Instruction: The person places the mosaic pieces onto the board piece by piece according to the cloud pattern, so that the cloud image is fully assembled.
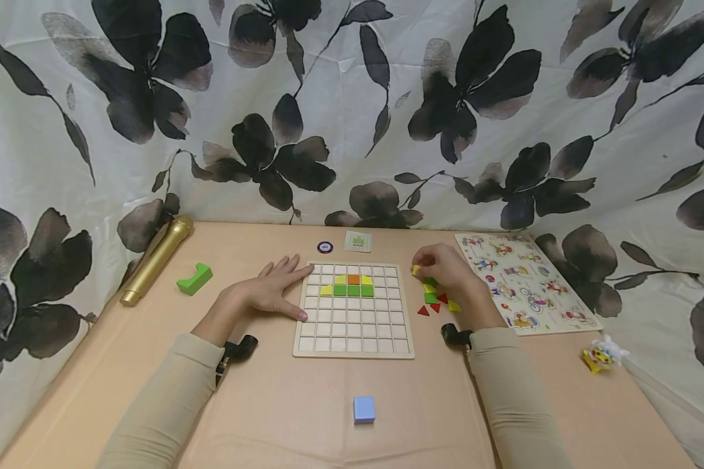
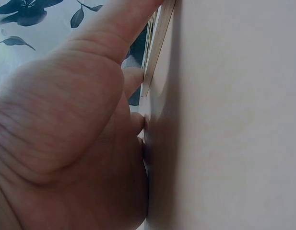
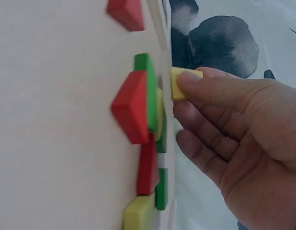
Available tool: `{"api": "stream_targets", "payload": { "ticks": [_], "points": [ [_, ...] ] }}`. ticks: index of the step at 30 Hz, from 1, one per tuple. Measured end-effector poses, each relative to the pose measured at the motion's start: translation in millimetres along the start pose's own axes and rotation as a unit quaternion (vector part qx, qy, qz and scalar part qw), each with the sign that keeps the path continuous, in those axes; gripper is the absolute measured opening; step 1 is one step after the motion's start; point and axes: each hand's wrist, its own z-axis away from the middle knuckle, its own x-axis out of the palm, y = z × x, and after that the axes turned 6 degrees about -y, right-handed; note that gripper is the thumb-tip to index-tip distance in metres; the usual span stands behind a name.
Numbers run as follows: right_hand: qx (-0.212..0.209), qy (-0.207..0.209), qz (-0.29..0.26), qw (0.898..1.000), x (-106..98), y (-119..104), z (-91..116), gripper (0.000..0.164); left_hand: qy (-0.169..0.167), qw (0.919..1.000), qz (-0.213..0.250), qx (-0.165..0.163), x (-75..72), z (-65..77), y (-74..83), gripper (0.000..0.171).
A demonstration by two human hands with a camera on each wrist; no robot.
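I see the grid board [image 1: 354,330] lying flat, the left hand [image 1: 268,292] spread-fingered at its left edge. Right of the board, the right hand [image 1: 448,266] pinches a yellow block [image 3: 175,86]; the thumb partly covers it, so I can't tell its direction or long axis.

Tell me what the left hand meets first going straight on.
The left hand would likely meet the grid board first; its thumb and index tips overlap the edge, though depth is unclear.

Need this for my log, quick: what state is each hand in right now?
Left hand: open, touching the left edge of the grid board.
Right hand: closed, holding a yellow piece.
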Motion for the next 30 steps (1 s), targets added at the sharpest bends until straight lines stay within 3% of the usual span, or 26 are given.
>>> {"api": "stream_targets", "payload": {
  "ticks": [6, 11, 21, 30],
  "points": [
    [-0.061, 0.015, 0.028, 0.998, -3, -10, 0, 0.014, 0.0, 1.0, -0.001, 0.001, -0.1, 0.2, 0.5, 0.119],
    [-0.104, 0.0, 0.024, 0.994, 3, -26, -1, 0.017, -0.002, 1.0, -0.003, 0.0, 0.0, 1.0, 0.9, 0.119],
    [-0.107, -0.064, 0.039, 0.991, 30, -57, -5, 0.013, 0.0, 1.0, -0.007, 0.0, 0.5, -0.2, -0.8, 0.119],
    [-0.129, -0.113, 0.066, 0.983, 42, -65, -7, 0.009, -0.001, 1.0, -0.009, 0.001, 0.7, 0.2, -0.1, 0.119]
  ]
}}
